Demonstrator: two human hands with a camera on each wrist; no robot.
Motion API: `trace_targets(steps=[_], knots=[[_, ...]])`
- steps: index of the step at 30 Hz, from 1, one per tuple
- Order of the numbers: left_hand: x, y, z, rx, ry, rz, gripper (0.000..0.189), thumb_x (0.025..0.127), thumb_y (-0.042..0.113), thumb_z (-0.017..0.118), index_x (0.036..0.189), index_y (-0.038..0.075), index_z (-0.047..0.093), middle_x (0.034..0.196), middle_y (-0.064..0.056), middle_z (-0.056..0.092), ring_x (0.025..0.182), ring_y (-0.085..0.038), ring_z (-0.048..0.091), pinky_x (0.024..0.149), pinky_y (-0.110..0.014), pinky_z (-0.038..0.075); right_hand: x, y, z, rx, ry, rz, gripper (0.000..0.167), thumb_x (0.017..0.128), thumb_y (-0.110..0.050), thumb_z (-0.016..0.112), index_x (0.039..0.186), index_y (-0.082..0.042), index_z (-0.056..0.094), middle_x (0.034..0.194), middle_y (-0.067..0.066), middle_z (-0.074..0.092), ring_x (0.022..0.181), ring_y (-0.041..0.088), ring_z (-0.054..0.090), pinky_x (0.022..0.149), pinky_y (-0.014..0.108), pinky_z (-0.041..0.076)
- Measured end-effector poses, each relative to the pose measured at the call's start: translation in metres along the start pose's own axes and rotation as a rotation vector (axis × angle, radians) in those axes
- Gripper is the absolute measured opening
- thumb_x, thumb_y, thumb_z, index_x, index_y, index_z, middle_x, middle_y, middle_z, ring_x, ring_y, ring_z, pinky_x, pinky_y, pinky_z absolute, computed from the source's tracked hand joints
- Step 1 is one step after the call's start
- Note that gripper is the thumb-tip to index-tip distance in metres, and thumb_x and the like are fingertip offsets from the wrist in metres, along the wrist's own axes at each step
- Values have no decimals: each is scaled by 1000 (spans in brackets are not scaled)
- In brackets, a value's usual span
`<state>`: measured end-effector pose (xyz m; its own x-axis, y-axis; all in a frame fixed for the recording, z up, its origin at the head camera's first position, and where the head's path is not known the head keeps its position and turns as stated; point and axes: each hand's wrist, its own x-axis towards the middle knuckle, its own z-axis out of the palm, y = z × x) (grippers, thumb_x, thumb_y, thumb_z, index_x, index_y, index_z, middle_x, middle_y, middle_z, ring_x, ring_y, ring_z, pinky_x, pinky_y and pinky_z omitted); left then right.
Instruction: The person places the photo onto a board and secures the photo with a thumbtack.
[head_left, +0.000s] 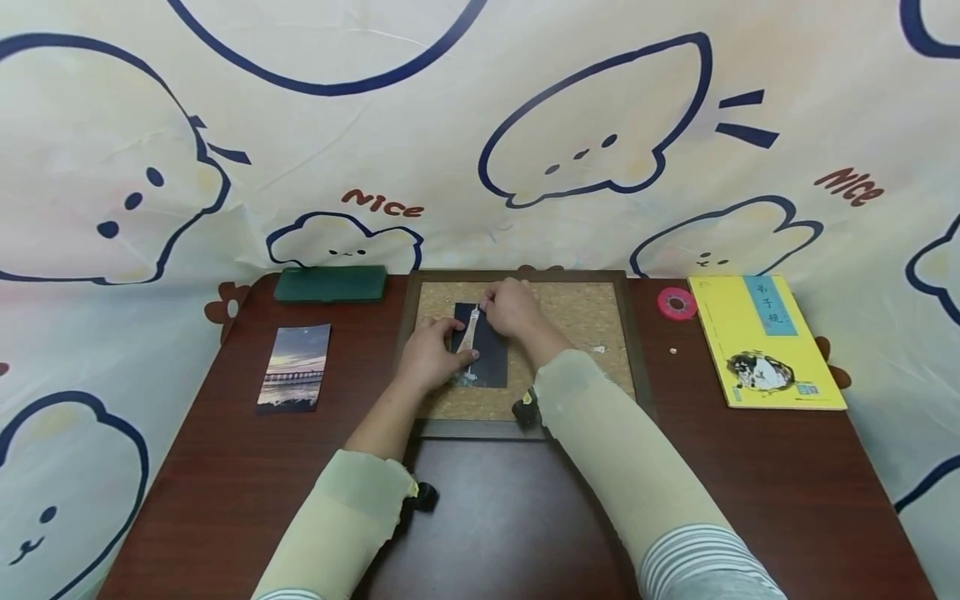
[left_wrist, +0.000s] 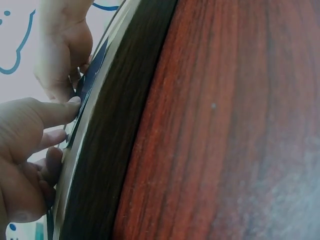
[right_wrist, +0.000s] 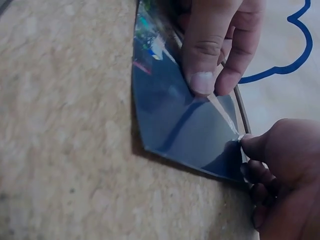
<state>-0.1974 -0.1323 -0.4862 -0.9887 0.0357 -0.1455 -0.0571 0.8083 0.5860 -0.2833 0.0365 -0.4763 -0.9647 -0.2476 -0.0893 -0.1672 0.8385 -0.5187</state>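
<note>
As spread left grip (head_left: 433,353) presses card (head_left: 492,360), right grip (head_left: 513,307) pinches something (head_left: 480,307) at its top.

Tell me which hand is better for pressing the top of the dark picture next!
Probably the right hand: its fingertips are near the top of the dark picture. The left hand sits lower, its thumb over the picture.

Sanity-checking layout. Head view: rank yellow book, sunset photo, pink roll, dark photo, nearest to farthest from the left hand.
From the left hand:
1. Dark photo: on the board, touching the hand.
2. Sunset photo: table, left of the board.
3. Pink roll: right of the board.
4. Yellow book: far right.
</note>
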Motion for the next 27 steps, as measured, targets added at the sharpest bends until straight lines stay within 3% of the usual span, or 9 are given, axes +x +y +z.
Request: trace_targets(steps=[3,6,10,13,20,27], knots=[[0,0,1,-3,0,-4,55,88,41,83,133,16,65,116,-9,54,98,-28,53,85,-46,46,2,0,-1,4,-3,20,19,103,-24,60,96,-17,76,101,-1,74,120,28,62,124,50,19],[0,1,1,-5,5,0,55,88,41,83,133,16,65,116,-9,54,98,-29,54,86,-46,47,4,-1,-2,5,-1,41,18,102,-25,62,102,-16,78,104,0,75,120,30,62,121,49,28],[1,0,2,3,12,4,54,88,41,82,133,16,65,116,-9,54,98,-28,54,87,-45,47,5,-2,-3,2,1,51,19,102,-25,62,105,-14,78,102,1,75,107,29,66,104,46,46],[1,-1,2,9,12,3,55,89,41,82,134,16,64,117,-9,54,97,-28,54,86,-45,47,6,-2,-3,3,1,52,17,102,-26,63,103,-16,78,99,-1,75,100,26,66,95,43,51],[1,-1,2,12,16,11,56,87,43,83,133,15,65,114,-9,54,95,-28,53,83,-43,46,6,-3,-3,4,-15,64,17,101,-30,64,100,-20,78,101,-3,75,119,31,61,103,45,45],[1,-2,3,10,23,5,55,87,42,83,132,15,65,113,-8,53,95,-27,52,83,-44,46,7,-1,0,22,3,57,15,101,-28,64,99,-20,77,97,-2,73,110,29,61,98,45,47]])
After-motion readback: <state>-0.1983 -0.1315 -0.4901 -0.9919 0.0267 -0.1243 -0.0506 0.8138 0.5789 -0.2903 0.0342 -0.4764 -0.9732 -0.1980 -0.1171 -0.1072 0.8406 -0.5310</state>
